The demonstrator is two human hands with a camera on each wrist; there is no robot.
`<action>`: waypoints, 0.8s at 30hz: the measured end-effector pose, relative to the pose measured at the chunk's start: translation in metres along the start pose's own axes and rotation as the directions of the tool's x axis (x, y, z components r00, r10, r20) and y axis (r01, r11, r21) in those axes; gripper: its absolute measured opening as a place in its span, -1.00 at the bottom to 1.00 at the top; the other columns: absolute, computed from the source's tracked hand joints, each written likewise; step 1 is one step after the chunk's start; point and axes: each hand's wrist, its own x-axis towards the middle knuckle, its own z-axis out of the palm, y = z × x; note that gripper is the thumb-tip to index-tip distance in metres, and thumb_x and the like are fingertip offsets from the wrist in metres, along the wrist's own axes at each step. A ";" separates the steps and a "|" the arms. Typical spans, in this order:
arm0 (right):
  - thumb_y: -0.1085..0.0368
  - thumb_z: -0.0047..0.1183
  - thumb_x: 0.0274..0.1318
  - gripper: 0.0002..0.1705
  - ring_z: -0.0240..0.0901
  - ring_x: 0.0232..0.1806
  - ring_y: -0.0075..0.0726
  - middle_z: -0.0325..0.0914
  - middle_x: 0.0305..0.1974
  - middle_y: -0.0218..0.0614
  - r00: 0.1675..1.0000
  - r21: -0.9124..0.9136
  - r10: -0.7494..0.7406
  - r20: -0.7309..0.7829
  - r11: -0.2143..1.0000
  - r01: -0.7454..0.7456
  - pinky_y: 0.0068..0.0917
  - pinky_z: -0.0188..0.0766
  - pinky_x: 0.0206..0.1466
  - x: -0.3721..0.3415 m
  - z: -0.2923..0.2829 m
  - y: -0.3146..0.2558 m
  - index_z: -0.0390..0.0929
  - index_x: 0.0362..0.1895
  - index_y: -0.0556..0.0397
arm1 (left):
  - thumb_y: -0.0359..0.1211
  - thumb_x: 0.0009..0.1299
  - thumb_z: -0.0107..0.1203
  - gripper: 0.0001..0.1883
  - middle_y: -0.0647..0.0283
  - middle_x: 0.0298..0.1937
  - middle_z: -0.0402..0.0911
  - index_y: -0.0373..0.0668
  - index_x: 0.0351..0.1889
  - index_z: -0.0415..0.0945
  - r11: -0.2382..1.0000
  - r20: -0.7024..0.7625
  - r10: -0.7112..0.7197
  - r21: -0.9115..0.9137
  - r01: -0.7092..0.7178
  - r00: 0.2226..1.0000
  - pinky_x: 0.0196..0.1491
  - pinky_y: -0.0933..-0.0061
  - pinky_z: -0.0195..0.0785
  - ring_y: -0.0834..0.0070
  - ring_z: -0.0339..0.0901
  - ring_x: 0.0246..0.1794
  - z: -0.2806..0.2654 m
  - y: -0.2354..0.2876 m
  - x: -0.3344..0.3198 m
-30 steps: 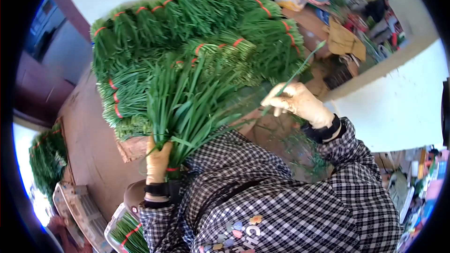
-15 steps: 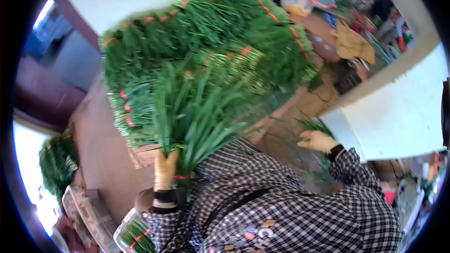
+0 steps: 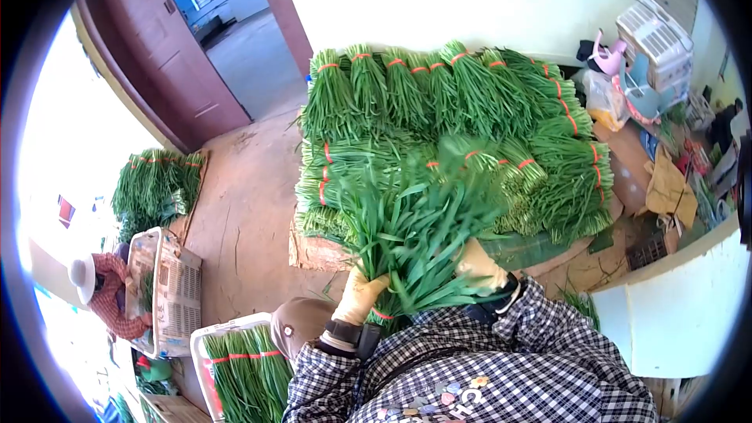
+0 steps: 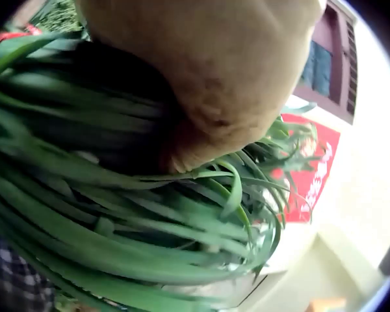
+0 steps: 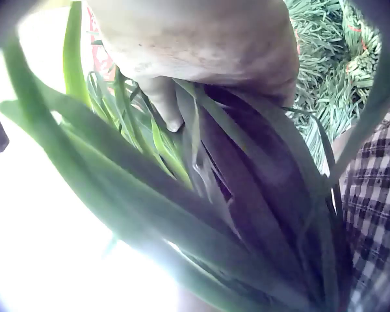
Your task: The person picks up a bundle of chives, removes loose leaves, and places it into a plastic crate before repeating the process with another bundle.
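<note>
A leafy green bundle [image 3: 419, 227] with a red band low on its stems fans upward in front of the person's torso. The gloved left hand [image 3: 360, 296] grips it just above the band, thumb across the stems; in the left wrist view that hand [image 4: 214, 71] covers part of the long leaves [image 4: 117, 221]. At the bundle's right side, the gloved right hand [image 3: 479, 265] touches the leaves. The right wrist view shows one finger of the right hand [image 5: 201, 45] pointing down among the leaves [image 5: 247, 188]; leaves hide the other fingertips.
Many red-banded green bundles [image 3: 360, 98] lie in rows beyond the hands. A white crate [image 3: 198, 348] of bundles stands at lower left, near another person [image 3: 113, 294] beside a basket [image 3: 184, 290]. A white panel [image 3: 666, 313] is at right; a door [image 3: 168, 55] stands at upper left.
The right hand has moved from the far right, away from the bundle, to the leaves. The left hand keeps its grip. The head view has tilted up and turned left.
</note>
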 end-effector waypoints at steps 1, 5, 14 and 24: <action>0.26 0.02 0.39 -0.60 0.61 0.12 -0.05 0.65 0.13 -0.04 0.979 0.131 0.203 0.013 0.970 -0.202 -0.27 0.45 0.37 -0.002 -0.009 -0.014 0.61 0.20 0.15 | -0.67 0.38 0.17 -0.53 0.35 0.05 0.67 -0.21 0.26 0.52 1.000 -0.051 -0.018 0.001 0.018 0.999 0.11 0.42 0.53 0.57 0.60 0.00 -0.001 0.006 0.001; 0.37 0.01 0.32 -0.63 0.62 0.13 -0.08 0.68 0.10 -0.11 0.918 0.327 0.375 -0.132 0.890 -0.317 -0.32 0.50 0.26 -0.023 -0.007 0.006 0.65 0.15 0.13 | -0.63 0.42 0.21 -0.69 0.36 -0.08 0.74 -0.18 0.10 0.65 0.990 -0.117 -0.043 -0.142 0.026 0.992 0.02 0.46 0.57 0.57 0.65 -0.12 0.012 0.022 -0.001; 0.16 0.00 0.49 -0.59 0.63 -0.02 -0.24 0.70 -0.04 -0.25 0.976 0.665 0.079 -0.201 0.743 0.077 -0.25 0.57 0.15 -0.010 -0.028 -0.012 0.56 0.25 0.11 | -0.42 0.30 0.48 -0.02 0.07 0.47 0.45 -0.28 0.62 0.12 0.947 0.080 0.090 0.303 -0.110 0.993 0.45 0.19 0.32 0.35 0.40 0.44 0.005 0.038 -0.011; 0.18 0.05 0.48 -0.49 0.56 0.19 -0.10 0.61 0.17 -0.11 0.779 0.916 0.626 0.032 0.293 -0.273 -0.13 0.50 0.34 -0.010 -0.051 -0.008 0.44 0.34 0.27 | 0.02 -0.07 0.60 -0.03 -0.09 0.01 0.73 -0.22 0.30 0.50 0.457 0.026 -0.193 0.887 0.066 0.981 0.11 0.16 0.56 -0.03 0.70 0.03 -0.001 0.030 -0.017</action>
